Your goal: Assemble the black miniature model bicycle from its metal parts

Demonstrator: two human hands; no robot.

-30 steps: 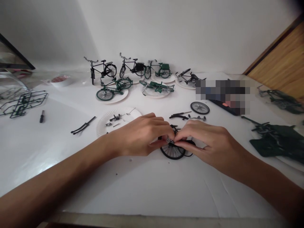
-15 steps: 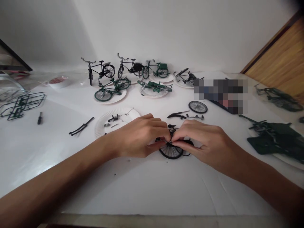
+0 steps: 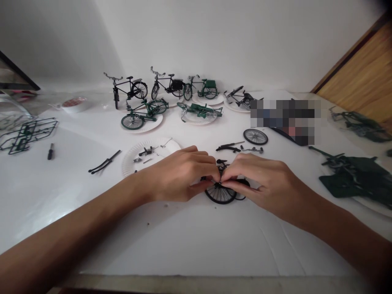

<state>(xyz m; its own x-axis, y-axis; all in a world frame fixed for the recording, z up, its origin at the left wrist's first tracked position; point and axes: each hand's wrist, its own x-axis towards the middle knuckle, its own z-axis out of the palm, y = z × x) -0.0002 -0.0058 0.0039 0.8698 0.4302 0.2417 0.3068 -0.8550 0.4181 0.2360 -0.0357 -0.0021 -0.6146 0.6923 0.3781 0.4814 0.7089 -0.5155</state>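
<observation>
The left hand [image 3: 186, 175] and right hand [image 3: 263, 175] hid the middle of the toy bicycle [image 3: 221, 198], covering whatever small part their fingertips pinched above the wheel. The left hand and its forearm also covered the near right side of the paper plate [image 3: 126, 159], whose tiniest bits were too small to name. A blocky patch [image 3: 284, 118] masked most of a dark object (only its lower edge peeked out). The picture's edges cut off both forearms, the black-framed panel [image 3: 16, 73] and the big green toy [image 3: 355, 175]. The contents of the bowl [image 3: 73, 107] were blurred, and a speck [image 3: 148, 223] was too tiny to identify.
</observation>
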